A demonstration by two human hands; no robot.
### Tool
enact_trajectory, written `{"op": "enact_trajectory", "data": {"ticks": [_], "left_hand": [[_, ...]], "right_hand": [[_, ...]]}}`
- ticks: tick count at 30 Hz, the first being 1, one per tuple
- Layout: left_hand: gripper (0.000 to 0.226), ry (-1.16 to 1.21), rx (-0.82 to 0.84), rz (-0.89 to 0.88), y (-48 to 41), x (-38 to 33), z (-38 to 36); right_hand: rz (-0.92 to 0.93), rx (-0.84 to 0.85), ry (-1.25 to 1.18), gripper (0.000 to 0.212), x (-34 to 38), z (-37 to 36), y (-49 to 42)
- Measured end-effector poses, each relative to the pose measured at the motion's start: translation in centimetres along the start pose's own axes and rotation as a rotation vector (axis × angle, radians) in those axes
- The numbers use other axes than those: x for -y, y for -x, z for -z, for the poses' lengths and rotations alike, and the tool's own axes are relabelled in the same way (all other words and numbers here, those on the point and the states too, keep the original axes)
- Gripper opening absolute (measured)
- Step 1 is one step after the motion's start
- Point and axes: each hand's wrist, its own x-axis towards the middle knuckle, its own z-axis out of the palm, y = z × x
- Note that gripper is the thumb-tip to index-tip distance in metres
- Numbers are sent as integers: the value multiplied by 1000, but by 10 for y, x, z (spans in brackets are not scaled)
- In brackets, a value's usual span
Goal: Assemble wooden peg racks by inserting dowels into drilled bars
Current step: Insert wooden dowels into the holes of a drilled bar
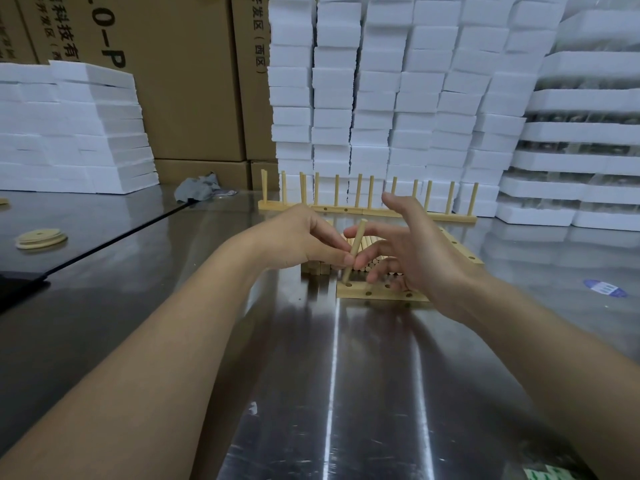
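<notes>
Foam trays (581,133) stacked right (contents unclear). Left hand (304,237) pinches tilted dowel (357,242), tip at end hole of bar (377,294); right hand (422,252) spread, empty.

My left grip (304,237) pinches a tilted dowel (360,233), its lower end at the left end hole of the drilled bar (381,296); my right grip (426,258) is spread just beside.

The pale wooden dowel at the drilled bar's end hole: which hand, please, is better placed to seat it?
Probably left: the left hand pinches the pale wooden dowel; the right hand hovers open beside it.
</notes>
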Motion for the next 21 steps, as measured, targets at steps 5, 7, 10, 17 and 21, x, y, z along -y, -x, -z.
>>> {"op": "enact_trajectory", "data": {"ticks": [5, 7, 10, 17, 21], "left_hand": [[12, -15, -10, 20, 0, -2, -2], [10, -30, 14, 13, 1, -3, -2], [7, -45, 33, 5, 2, -5, -4], [15, -39, 31, -20, 3, -5, -3], [9, -49, 13, -30, 1, -4, -4]], "right_hand": [[16, -16, -19, 70, -5, -1, -5], [33, -48, 27, 65, -8, -3, -6], [107, -113, 143, 50, -12, -7, -7], [280, -192, 304, 15, -20, -13, -9], [338, -214, 354, 14, -21, -15, -8]]}}
